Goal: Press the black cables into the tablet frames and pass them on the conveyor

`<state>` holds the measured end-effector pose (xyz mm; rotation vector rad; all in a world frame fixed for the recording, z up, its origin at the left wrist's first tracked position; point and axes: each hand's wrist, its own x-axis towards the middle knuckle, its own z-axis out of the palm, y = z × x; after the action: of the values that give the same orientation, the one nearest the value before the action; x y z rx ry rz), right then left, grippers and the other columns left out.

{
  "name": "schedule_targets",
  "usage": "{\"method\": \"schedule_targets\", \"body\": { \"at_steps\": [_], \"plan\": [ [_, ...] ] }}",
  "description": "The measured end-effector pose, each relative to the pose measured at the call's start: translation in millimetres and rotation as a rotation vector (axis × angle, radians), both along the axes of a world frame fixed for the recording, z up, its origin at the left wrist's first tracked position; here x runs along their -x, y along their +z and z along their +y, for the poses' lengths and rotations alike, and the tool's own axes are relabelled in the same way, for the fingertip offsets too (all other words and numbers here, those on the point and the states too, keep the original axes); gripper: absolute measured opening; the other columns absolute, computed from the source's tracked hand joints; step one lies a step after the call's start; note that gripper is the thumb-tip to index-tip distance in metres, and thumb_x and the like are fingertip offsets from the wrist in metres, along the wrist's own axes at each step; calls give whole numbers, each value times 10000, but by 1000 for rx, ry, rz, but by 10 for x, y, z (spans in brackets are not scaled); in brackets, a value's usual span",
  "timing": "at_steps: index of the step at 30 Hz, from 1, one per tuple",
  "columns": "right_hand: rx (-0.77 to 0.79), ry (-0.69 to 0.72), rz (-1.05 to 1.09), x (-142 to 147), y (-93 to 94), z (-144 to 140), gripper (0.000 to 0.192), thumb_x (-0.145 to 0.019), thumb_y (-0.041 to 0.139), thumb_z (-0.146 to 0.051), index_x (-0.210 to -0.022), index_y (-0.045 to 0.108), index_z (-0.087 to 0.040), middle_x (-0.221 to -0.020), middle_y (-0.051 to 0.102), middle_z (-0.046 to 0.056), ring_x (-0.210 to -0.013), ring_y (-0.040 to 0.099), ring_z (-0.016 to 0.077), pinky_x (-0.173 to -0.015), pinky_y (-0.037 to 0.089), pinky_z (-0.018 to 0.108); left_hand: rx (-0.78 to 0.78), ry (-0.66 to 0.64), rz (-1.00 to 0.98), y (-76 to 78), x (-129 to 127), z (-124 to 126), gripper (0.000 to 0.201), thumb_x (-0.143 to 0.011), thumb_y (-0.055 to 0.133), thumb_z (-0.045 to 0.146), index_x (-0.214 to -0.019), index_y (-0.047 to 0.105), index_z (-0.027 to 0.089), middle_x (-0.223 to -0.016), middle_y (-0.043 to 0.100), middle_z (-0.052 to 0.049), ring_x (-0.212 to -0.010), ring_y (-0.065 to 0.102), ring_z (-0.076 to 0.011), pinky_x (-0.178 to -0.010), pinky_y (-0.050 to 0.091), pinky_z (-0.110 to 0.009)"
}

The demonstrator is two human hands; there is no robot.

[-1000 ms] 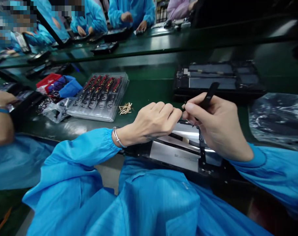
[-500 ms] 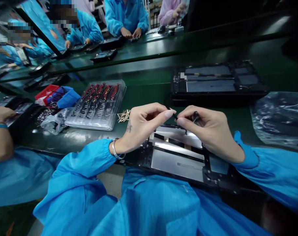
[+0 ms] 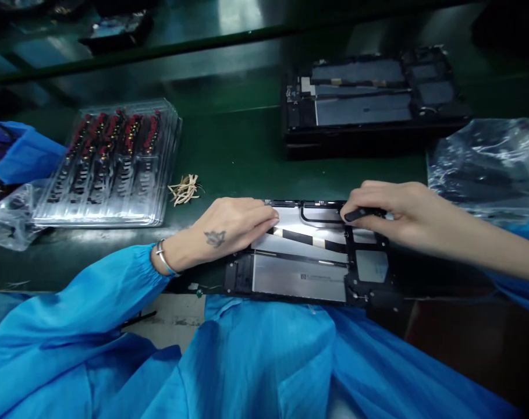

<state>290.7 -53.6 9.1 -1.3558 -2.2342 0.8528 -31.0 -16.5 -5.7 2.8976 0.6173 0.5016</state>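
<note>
Head view: your left hand (image 3: 227, 227) lies flat, pinning the opened tablet (image 3: 308, 256) at lower centre; right hand (image 3: 395, 212) pinches a black tool (image 3: 360, 214). A slip could scratch the battery.

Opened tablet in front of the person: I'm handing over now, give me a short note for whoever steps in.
Left hand: flat on the opened tablet, fingertips pressing its silver upper-left area; holds nothing.
Right hand: grip shut on a black tool, tip at the tablet's upper edge by a black cable loop.
Nearby: a second opened tablet behind, a clear parts tray to the left.
Done: back cover off.
Left: unclear how far the cable work has got.
</note>
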Motion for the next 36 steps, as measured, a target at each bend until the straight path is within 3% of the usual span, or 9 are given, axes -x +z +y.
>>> {"method": "schedule_targets", "body": {
  "at_steps": [2, 7, 10, 27, 36],
  "plan": [
    [23, -7, -48, -18, -21, 26, 333, -947, 620, -563, -845, 740, -269, -838, 705, 66, -718, 634, 241, -616, 415, 360, -18, -58, -29, -49, -57, 57, 321, -1134, 440, 274, -1034, 716, 146, -899, 725, -54, -808, 663, -152, -732, 522, -255],
    [45, -57, -135, -33, -61, 54, 315, -921, 595, -540, -871, 722, -256, -796, 691, 65, -690, 619, 244, -609, 403, 363, 86, -138, -97, -169, -153, 142, 257, -1123, 453, 306, -1175, 647, 146, -1324, 673, -156, -1216, 636, -235, -1021, 569, -380],
    [61, -84, -196, -30, -77, 55, 323, -923, 573, -525, -917, 737, -247, -788, 681, 64, -680, 612, 245, -614, 393, 364, 141, -151, -78, -203, -172, 149, 218, -1114, 462, 272, -1212, 605, 140, -1435, 620, -188, -1324, 604, -256, -1074, 568, -415],
    [-1, -53, -268, 10, -96, 102, 238, -905, 600, -417, -873, 758, -241, -761, 712, 62, -647, 602, 227, -575, 358, 334, 35, -201, 70, -167, -250, 162, 245, -1107, 391, 175, -1192, 613, 113, -1552, 566, -197, -1403, 579, -277, -1131, 547, -463],
    [16, -66, -203, 9, -76, 122, 269, -892, 629, -477, -844, 747, -240, -729, 707, 56, -628, 599, 233, -580, 359, 348, -133, -220, 156, -152, -271, 190, 169, -1083, 472, 135, -1158, 621, 106, -1518, 607, -187, -1379, 610, -287, -1111, 571, -424]
  ]
}}
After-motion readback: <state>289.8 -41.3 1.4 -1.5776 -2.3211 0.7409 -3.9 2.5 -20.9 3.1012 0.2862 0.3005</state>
